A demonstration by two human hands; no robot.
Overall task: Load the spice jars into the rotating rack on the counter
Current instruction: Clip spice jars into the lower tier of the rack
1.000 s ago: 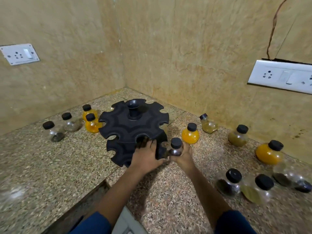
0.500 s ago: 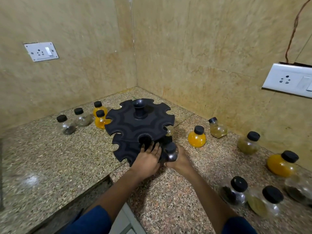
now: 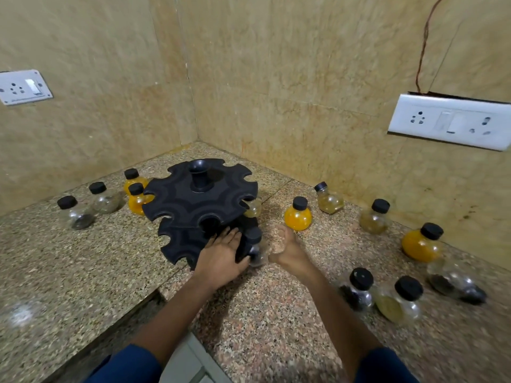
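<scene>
dark-capped jar point(image 3: 253, 239) upright in rack point(image 3: 188, 200), lower front notch | left hand point(image 3: 221, 258) on rack's lower tier, grip flat, holding nothing | right hand point(image 3: 287, 247) right of rack, blurred, grip seemingly slack, empty | orange jar point(image 3: 298, 217) upright just beyond it, nearer right hand

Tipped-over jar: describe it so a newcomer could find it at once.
From the wide white socket panel on the right wall, drop to the granite counter below it. The tipped-over jar is the furthest-right thing there, just nearer the camera than the big orange jar. Unlike its upright neighbours, it lies on its side: clear glass, dark spice, black cap pointing right.
</scene>
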